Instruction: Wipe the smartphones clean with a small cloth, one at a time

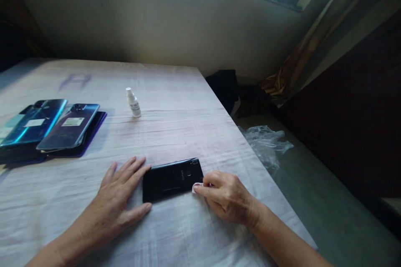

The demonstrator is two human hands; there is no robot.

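A black smartphone [171, 180] lies back side up on the cloth-covered table, its camera end pointing right. At its left end, my left hand [120, 200] rests spread out, with the index finger at the upper corner and the thumb by the lower corner. My right hand [228, 196] is closed on a small white cloth [196, 187], pinched at the phone's lower right corner. Most of that cloth is hidden under the fingers. Beyond the phone stands a small white bottle [134, 103] with a pointed cap, upright.
Stacked phones with stickers lie at the left: a blue phone [37, 121] and a purple-grey phone [72, 127] on top. The table [175, 91] ends at a slanting right edge. Past it, a clear plastic bag [266, 144] lies lower down. A wall [109, 21] rises behind.
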